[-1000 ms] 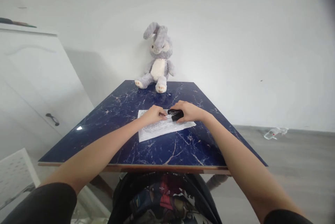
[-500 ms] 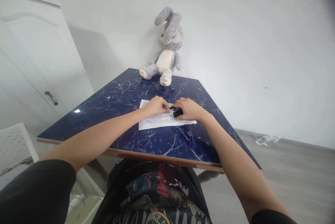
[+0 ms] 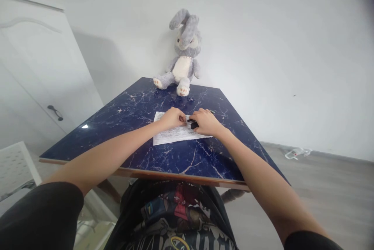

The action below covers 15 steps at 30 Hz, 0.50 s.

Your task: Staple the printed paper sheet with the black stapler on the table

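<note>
A printed sheet of paper [image 3: 168,138] lies on the blue marbled table [image 3: 175,160], with both hands over it. My right hand [image 3: 208,122] is closed over a small black object [image 3: 194,125] that looks like a stapler, its parts slightly spread at the left end. A thin pale strip shows between those parts. My left hand [image 3: 173,118] is pinched at that end, its fingertips close to the strip. Whatever sits between them is too small to make out. The fingers of my right hand hide most of the black object.
A grey plush rabbit [image 3: 184,61] sits at the table's far edge against the white wall. To the left stand a white cabinet [image 3: 35,59] and a white perforated chair [image 3: 17,168]. Clear plastic packaging [image 3: 298,153] lies on the floor at right.
My right hand has shifted slightly left and covers a little more of the black object. The left hand keeps its pinch in nearly the same place. The view has moved slightly.
</note>
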Tool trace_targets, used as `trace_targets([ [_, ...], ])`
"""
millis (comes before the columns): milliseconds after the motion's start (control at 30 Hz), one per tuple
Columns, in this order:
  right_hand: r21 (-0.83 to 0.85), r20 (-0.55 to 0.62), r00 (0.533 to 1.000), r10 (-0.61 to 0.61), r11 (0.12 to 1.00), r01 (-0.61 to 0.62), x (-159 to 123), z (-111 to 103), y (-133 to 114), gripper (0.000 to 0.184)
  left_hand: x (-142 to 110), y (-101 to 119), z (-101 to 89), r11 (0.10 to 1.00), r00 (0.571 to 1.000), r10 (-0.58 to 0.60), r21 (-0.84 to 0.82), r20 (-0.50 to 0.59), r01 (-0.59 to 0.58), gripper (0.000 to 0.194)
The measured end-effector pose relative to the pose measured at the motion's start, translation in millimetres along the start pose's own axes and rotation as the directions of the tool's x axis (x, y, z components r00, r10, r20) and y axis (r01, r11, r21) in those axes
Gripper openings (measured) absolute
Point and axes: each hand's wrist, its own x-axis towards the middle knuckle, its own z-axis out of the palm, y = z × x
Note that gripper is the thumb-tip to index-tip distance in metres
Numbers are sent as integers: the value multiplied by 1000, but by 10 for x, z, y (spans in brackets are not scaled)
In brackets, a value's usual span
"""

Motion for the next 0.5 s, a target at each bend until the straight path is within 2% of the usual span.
trace_targets([
  [133,7,4,1000,20,1000,-20,28,35,-8,25,3,-19,-10,1000,1000,7,-1,5,-7,6],
  [333,139,-7,997,-76,987,77,-23,6,162,46,26,-72,-14,1000,1000,-2,4,-10,3,6],
  [500,279,-81,995,-56,957,77,-70,17,408,57,43,-98,-23,999,1000,-2,54,-27,4,7],
])
